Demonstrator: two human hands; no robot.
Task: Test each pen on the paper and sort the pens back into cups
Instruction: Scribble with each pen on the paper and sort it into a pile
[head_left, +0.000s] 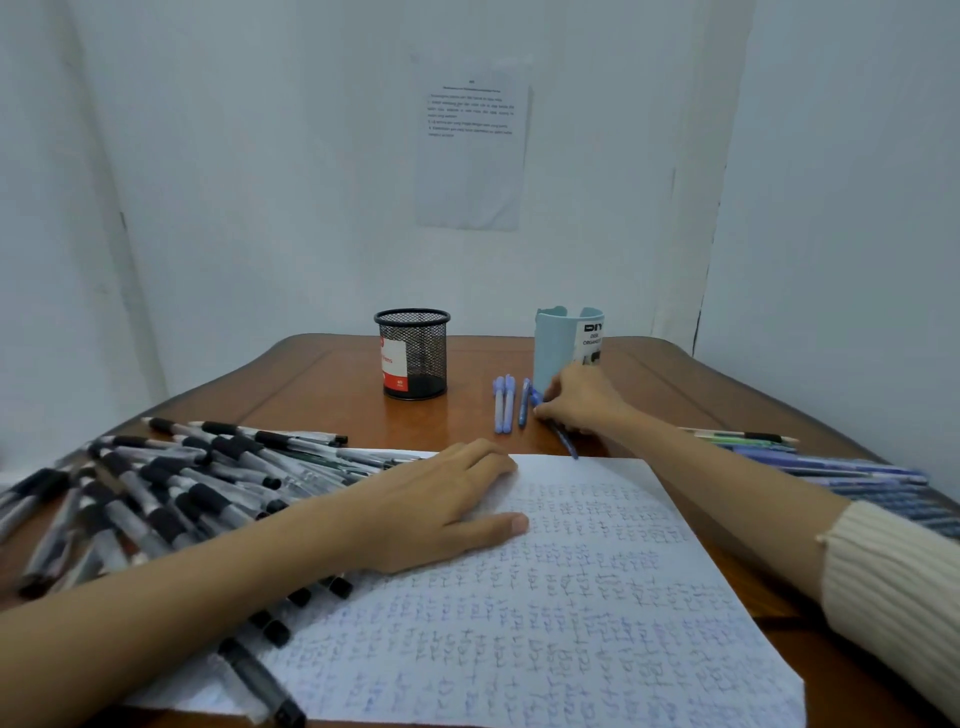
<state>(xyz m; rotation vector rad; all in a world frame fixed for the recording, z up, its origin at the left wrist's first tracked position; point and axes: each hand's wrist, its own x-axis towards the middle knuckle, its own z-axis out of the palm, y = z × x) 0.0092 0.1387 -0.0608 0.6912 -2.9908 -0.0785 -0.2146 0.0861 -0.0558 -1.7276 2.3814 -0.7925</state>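
The left hand (447, 509) lies flat on the paper (597, 623), fingers straight and relaxed, palm down near the sheet's upper left part; it holds nothing. The right hand (582, 402) is closed around a blue pen (567, 441), fingers curled over the barrel, at the foot of the light blue cup (558, 343). The lower end of this pen reaches the paper's far edge. The paper is covered with rows of small blue test marks and sits at the near centre of the wooden counter (322, 384). Three more blue pens (509, 402) lie side by side on the counter, just left of the right hand, between the light blue cup and the black mesh cup (413, 358). Both cups stand upright at the far side of the counter, well apart from each other. A large pile of black-grip pens (156, 493) lies left of the paper, partly under the left forearm. A second group of blue pens (857, 473) lies at the right edge, behind the cream ribbed sleeve (893, 582). A printed sheet (472, 150) is fixed to the wall above the cups.
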